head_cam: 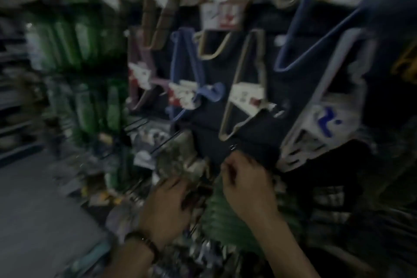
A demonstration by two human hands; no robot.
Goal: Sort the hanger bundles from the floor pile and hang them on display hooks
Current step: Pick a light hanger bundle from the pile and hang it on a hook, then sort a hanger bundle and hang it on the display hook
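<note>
The view is dark and motion-blurred. Hanger bundles hang on a dark display wall: a blue bundle point(194, 79), a beige bundle point(246, 95) with a paper label, and a large white bundle point(320, 119) with a blue-printed label. My left hand point(167, 205), a beaded bracelet on its wrist, rests on cluttered packaged goods low on the rack. My right hand point(246, 183) is curled, fingertips pinched at a small metal hook point(233, 147) on the wall just below the beige bundle. What either hand holds is too blurred to make out.
Green bottles or packages point(85, 52) fill shelves at the left. Grey floor point(33, 210) lies at the lower left. Green hanger-like items point(225, 216) sit under my right wrist. More beige hanger bundles point(162, 18) hang higher up.
</note>
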